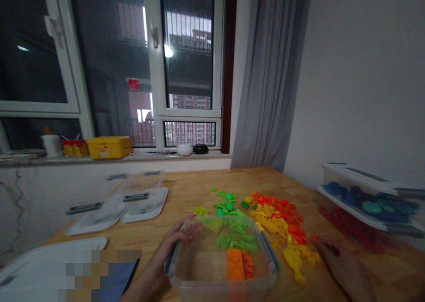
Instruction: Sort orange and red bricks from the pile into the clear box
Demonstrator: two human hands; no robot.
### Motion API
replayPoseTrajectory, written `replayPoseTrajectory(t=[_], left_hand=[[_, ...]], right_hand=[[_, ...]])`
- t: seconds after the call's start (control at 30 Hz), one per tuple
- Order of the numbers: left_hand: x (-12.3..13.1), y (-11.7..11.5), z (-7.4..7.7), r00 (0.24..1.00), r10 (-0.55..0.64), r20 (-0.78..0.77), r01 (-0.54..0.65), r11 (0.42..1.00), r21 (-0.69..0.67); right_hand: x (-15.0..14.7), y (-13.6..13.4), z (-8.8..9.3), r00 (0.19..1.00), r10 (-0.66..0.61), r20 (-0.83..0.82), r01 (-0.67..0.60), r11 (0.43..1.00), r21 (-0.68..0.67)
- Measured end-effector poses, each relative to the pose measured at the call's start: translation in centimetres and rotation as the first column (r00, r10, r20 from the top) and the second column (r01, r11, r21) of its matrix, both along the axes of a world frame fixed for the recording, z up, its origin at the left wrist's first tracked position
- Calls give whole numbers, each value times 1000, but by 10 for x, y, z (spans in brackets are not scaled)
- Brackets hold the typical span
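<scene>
A clear plastic box (269, 253) stands on the wooden table near me, with green and orange bricks (237, 257) inside. My left hand (175, 240) grips the box's far left corner, fingers curled over the rim. My right hand (343, 266) lies flat on the table right of the box, fingers stretched toward a pile of yellow, orange and red bricks (282, 226). A pile of green bricks (227, 204) lies behind the box.
Clear lids (133, 200) lie on the table at the left. Stacked clear bins (368, 204) with blue and red pieces stand at the right by the wall. A white lid (49, 255) is at front left. A yellow box (109, 147) sits on the windowsill.
</scene>
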State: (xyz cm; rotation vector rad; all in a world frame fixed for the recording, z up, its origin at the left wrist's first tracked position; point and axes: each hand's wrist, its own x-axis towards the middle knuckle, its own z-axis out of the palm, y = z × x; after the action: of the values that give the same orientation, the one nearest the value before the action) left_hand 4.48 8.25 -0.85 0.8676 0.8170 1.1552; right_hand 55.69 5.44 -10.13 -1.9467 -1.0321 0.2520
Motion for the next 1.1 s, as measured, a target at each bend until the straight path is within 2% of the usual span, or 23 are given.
replayPoseTrajectory(t=[0.13, 0.23, 0.3, 0.4, 0.5, 0.57, 0.73, 0.9, 1.1], left_hand=[[1, 0, 1, 1000, -10, 9, 10, 1000, 11], [1, 0, 2, 1000, -3, 5, 3, 1000, 11], [0, 0, 1, 1000, 8, -6, -8, 1000, 11], [-2, 2, -4, 1000, -7, -10, 8, 999, 35], [-5, 4, -9, 1000, -27, -8, 28, 997, 70], [-6, 4, -11, 999, -32, -17, 33, 997, 66], [-5, 3, -6, 999, -33, -21, 34, 998, 55], [-2, 0, -2, 999, -16, -45, 17, 999, 38], [-3, 3, -7, 999, -43, -16, 43, 998, 40]], right_hand=[[-30, -11, 25, 995, -39, -90, 45, 997, 64], [-59, -16, 43, 987, 7, -161, 18, 988, 151], [-82, -17, 52, 977, 89, -194, -43, 972, 229], [-121, -16, 61, 923, 279, -266, -178, 921, 347], [-157, -14, 64, 838, 442, -319, -307, 867, 392], [-173, -14, 64, 801, 490, -345, -342, 846, 408], [-181, -13, 59, 790, 485, -376, -326, 850, 413], [-177, -16, 62, 787, 522, -328, -366, 824, 432], [-178, -21, 67, 788, 520, -329, -358, 822, 442]])
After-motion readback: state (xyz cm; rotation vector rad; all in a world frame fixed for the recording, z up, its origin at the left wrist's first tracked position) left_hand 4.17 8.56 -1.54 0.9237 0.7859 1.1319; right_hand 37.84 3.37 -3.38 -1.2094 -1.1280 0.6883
